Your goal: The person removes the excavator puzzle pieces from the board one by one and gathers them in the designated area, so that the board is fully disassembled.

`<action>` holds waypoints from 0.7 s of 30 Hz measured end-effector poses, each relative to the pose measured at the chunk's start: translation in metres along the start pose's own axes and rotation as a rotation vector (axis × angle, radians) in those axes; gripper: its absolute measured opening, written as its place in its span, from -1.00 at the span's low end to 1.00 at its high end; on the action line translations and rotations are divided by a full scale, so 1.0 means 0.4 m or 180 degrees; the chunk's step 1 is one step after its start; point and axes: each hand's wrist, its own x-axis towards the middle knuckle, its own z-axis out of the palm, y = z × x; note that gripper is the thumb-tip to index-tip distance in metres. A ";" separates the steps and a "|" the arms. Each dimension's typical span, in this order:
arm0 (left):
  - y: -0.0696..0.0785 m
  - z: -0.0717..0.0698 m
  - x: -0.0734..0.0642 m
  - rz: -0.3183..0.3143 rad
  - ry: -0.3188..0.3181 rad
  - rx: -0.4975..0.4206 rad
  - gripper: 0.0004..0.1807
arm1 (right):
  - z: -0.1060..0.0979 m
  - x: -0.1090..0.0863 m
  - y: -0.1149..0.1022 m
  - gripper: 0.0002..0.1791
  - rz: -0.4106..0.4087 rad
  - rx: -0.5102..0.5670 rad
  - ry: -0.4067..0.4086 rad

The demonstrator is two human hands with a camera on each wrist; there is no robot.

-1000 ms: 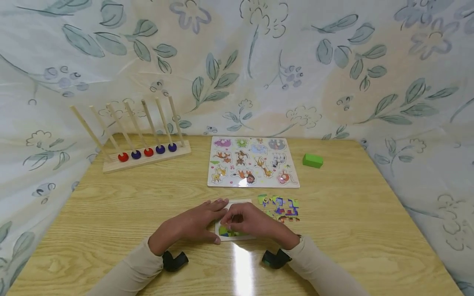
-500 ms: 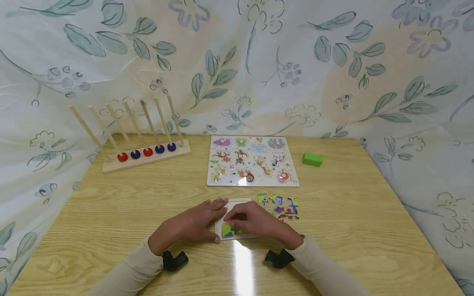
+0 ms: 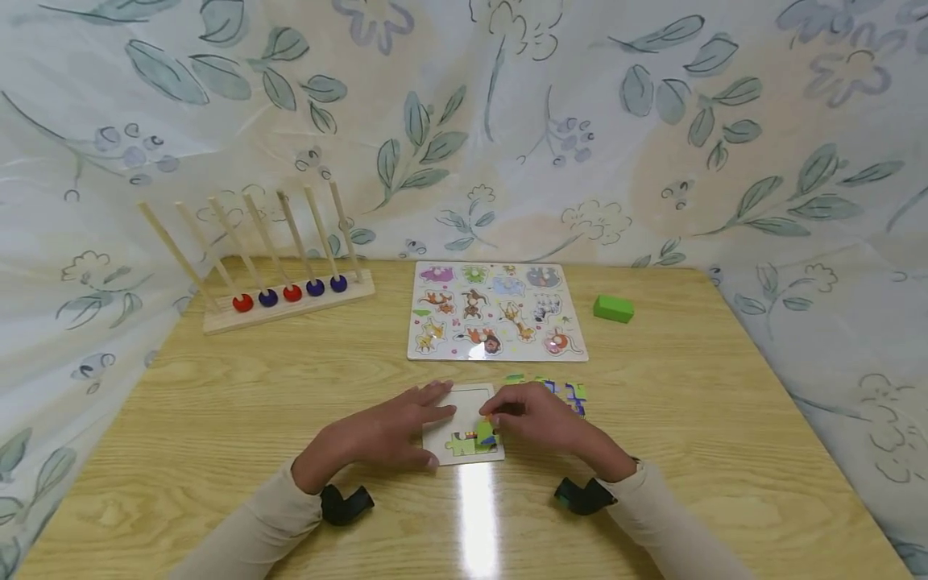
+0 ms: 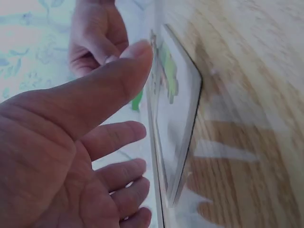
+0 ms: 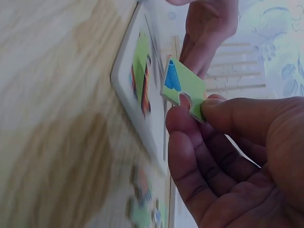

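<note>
A green puzzle piece with a blue patch [image 5: 183, 84] is pinched between the thumb and fingertips of my right hand [image 3: 545, 419], raised over the lower right of a small white puzzle tray [image 3: 453, 408]. Joined green pieces [image 3: 460, 445] lie along the tray's near side, partly hidden by the held piece in the head view. My left hand [image 3: 380, 431] lies at the tray's left side with fingers extended, thumb near the front left corner. In the left wrist view, nothing is held by the left hand [image 4: 90, 137].
Loose puzzle pieces [image 3: 575, 395] lie right of the tray, partly behind the right hand. Behind stands an animal peg puzzle board [image 3: 496, 312]. A green block [image 3: 613, 308] lies at the back right, and a wooden bead rack [image 3: 290, 302] at the back left.
My right hand has moved right across the tray with the green puzzle piece, lifting it from the near left part. More of the tray shows now. The left hand has barely moved.
</note>
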 end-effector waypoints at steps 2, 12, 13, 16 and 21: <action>0.003 0.001 0.006 0.0009 -0.0040 -0.0086 -0.22 | -0.012 -0.010 0.008 -0.82 -0.0018 -0.0081 0.0051; -0.006 0.018 0.024 0.0272 -0.0215 0.0260 -0.31 | -0.060 -0.048 0.028 -0.84 0.0102 -0.0121 0.0092; -0.007 0.018 0.023 0.0277 -0.0227 0.0271 -0.31 | -0.062 -0.050 0.031 -0.84 0.0110 -0.0108 0.0074; -0.008 0.017 0.019 0.0255 -0.0249 0.0258 -0.30 | -0.069 -0.056 0.038 -0.85 0.0161 -0.0045 -0.0012; -0.012 0.019 0.013 0.0200 -0.0268 0.0191 -0.30 | -0.073 -0.068 0.047 -0.85 0.0229 0.0084 -0.0136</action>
